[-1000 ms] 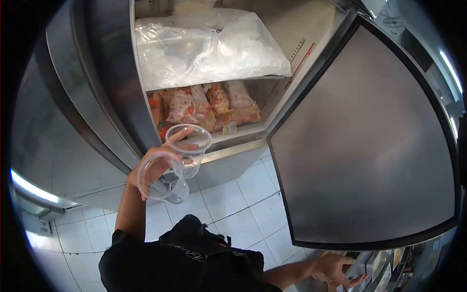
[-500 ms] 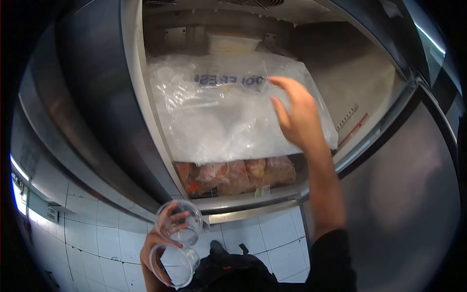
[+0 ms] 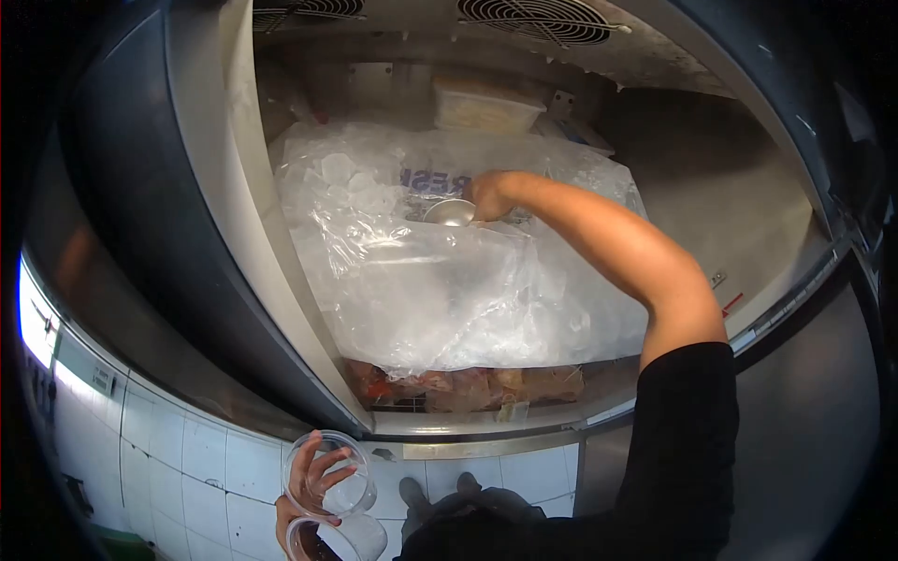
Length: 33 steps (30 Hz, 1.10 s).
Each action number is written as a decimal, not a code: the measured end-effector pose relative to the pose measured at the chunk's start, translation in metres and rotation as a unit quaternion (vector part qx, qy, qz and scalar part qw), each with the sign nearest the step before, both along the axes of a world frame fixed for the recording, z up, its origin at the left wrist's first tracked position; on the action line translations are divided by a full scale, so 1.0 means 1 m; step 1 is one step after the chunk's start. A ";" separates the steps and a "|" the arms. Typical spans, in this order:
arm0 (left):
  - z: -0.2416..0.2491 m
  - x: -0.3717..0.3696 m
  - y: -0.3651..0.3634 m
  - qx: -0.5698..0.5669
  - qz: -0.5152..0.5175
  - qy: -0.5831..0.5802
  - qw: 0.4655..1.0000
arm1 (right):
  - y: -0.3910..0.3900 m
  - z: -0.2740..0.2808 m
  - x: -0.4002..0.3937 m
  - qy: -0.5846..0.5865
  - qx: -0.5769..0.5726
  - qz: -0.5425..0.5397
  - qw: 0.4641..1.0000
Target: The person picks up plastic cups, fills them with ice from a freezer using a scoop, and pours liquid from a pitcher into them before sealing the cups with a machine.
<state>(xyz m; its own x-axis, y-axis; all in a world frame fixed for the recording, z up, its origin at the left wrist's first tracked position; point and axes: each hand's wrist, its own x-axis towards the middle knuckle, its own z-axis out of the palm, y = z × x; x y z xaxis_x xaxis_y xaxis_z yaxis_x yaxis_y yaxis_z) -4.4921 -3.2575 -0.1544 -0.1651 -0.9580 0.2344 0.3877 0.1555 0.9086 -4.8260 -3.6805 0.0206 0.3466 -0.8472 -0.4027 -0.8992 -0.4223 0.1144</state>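
Head view: the left hand (image 3: 297,498) holds clear round plastic cups (image 3: 366,493), white tiles (image 3: 250,469) beneath its spread fingers. The right hand (image 3: 492,194) grips a rounded silver scoop (image 3: 447,214), translucent plastic ice bag (image 3: 440,323) beneath its fingers.

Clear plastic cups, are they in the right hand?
No, the left hand holds both clear plastic cups, while the right hand grips a metal scoop.
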 end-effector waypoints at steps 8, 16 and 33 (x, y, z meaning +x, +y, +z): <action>-0.016 -0.020 0.013 0.095 0.074 0.103 0.987 | 0.020 0.042 0.016 -0.019 -0.190 0.177 0.966; 0.003 -0.082 -0.025 0.064 0.098 0.127 0.985 | 0.015 0.036 0.014 -0.133 -0.289 0.059 0.946; 0.010 -0.109 -0.073 -0.156 0.074 0.136 0.976 | 0.047 0.049 0.019 -0.285 0.172 -0.149 0.931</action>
